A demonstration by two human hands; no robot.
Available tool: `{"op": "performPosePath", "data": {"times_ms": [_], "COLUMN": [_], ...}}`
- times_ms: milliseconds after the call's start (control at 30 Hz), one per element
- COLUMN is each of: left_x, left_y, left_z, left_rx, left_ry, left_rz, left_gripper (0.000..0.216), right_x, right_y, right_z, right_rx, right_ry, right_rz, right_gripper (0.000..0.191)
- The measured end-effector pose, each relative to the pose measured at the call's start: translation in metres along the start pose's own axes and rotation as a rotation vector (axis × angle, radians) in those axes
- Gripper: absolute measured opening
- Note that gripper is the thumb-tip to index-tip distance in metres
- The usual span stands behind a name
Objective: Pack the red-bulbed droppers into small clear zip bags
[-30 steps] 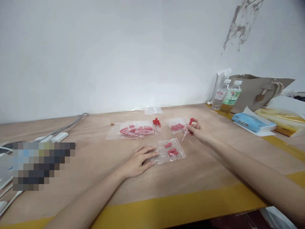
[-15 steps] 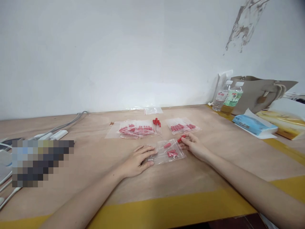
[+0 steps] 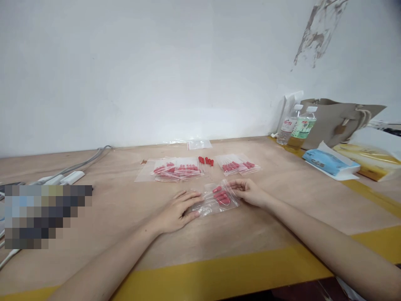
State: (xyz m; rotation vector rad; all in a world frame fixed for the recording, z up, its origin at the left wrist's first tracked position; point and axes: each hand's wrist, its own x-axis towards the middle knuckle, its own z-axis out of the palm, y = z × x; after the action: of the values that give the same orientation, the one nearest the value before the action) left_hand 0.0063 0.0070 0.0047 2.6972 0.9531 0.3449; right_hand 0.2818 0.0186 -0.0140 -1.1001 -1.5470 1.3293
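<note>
A clear zip bag [image 3: 208, 210] lies on the table between my hands, with several red-bulbed droppers [image 3: 223, 197] in it. My left hand [image 3: 181, 211] rests flat, palm down, fingers stretched over the bag's left end. At the bag's right end, by its mouth, my right hand [image 3: 248, 192] pinches the edge between thumb and fingers; its fingertips are partly hidden by the plastic. Just behind the bag, a small group of loose droppers [image 3: 206, 161] lies with red bulbs pointing away from me.
Filled dropper bags lie in a left stack [image 3: 177, 169] and a right stack [image 3: 238, 164]. An unfilled bag [image 3: 199, 144] is by the wall. Bottles [image 3: 302, 129], a tissue pack [image 3: 332, 161] and a handbag [image 3: 341, 119] stand right; cables [image 3: 84, 161] run left.
The red dropper that my right hand held at the bag's mouth is now inside with the others. My right hand has moved slightly left onto the bag's edge. My left hand stays put.
</note>
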Motion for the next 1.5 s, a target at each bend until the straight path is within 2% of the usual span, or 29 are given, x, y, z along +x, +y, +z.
{"op": "performPosePath", "data": {"times_ms": [100, 167, 267, 367, 500, 600, 767, 933, 1067, 1133, 1200, 1333, 1500], "left_x": [0.000, -0.001, -0.002, -0.002, -0.002, -0.002, -0.002, -0.002, -0.002, -0.002, -0.001, 0.000, -0.001], "left_y": [0.000, 0.000, 0.000, 0.001, 0.001, 0.000, -0.002, -0.003, -0.003, -0.002, -0.001, 0.001, 0.001], "left_z": [0.000, 0.000, 0.000, 0.000, 0.000, 0.001, 0.003, 0.002, 0.002, 0.002, 0.001, -0.001, -0.001], "left_rx": [0.003, 0.005, 0.000, -0.009, -0.005, 0.014, 0.034, 0.036, 0.047, 0.049, 0.047, 0.046, 0.044], "left_ry": [-0.007, 0.000, 0.015, 0.026, 0.017, -0.006, -0.015, -0.027, -0.031, -0.029, -0.029, -0.031, -0.032], "left_rz": [-0.007, -0.002, 0.010, 0.020, 0.015, 0.010, 0.018, 0.021, 0.011, 0.011, 0.011, 0.007, 0.009], "left_gripper": [0.040, 0.041, 0.037, 0.032, 0.033, 0.037, 0.038, 0.039, 0.040, 0.039, 0.039, 0.039, 0.039], "right_x": [-0.002, 0.001, 0.016, 0.043, 0.087, 0.117, 0.147, 0.141, 0.104, 0.078, 0.052, 0.022, 0.016], "right_y": [-0.005, -0.007, -0.008, -0.015, -0.028, -0.029, -0.020, -0.027, -0.031, -0.025, -0.016, -0.001, 0.001], "right_z": [-0.005, -0.011, -0.020, -0.025, -0.014, 0.000, 0.019, 0.014, -0.015, -0.030, -0.039, -0.033, -0.010], "right_rx": [-0.014, -0.060, -0.208, -0.490, -0.888, -0.960, -0.985, -0.901, -0.753, -0.447, -0.212, 0.114, 0.247], "right_ry": [0.026, 0.116, 0.286, 0.383, 0.416, 0.426, 0.373, 0.420, 0.512, 0.588, 0.622, 0.688, 0.634], "right_rz": [0.103, 0.129, 0.032, -0.043, 0.086, 0.155, 0.228, 0.192, 0.112, -0.023, -0.058, 0.026, -0.018], "right_gripper": [0.036, 0.035, 0.025, 0.014, 0.022, 0.030, 0.023, 0.023, 0.045, 0.056, 0.048, 0.029, 0.030]}}
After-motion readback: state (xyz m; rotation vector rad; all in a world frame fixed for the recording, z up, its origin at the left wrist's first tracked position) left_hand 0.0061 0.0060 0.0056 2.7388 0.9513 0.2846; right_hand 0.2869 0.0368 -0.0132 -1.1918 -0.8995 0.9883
